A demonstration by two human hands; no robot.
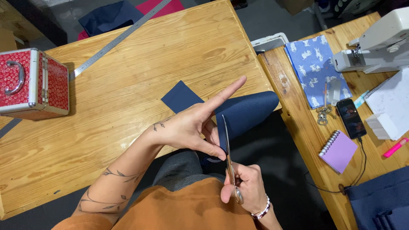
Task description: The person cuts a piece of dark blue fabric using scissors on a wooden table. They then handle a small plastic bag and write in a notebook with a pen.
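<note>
Scissors [229, 159] in R hand [249, 187], L hand [189, 127] pinching navy fabric [243, 113].

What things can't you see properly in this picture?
- Head view: the left hand hides part of the navy fabric.
- The right hand covers the handles of the scissors.
- The sewing machine is cut off by the right edge.
- The phone screen is too small to make out.

Dark navy fabric [245, 111] curls off the table edge, scissors [228, 157] cutting it.
</note>
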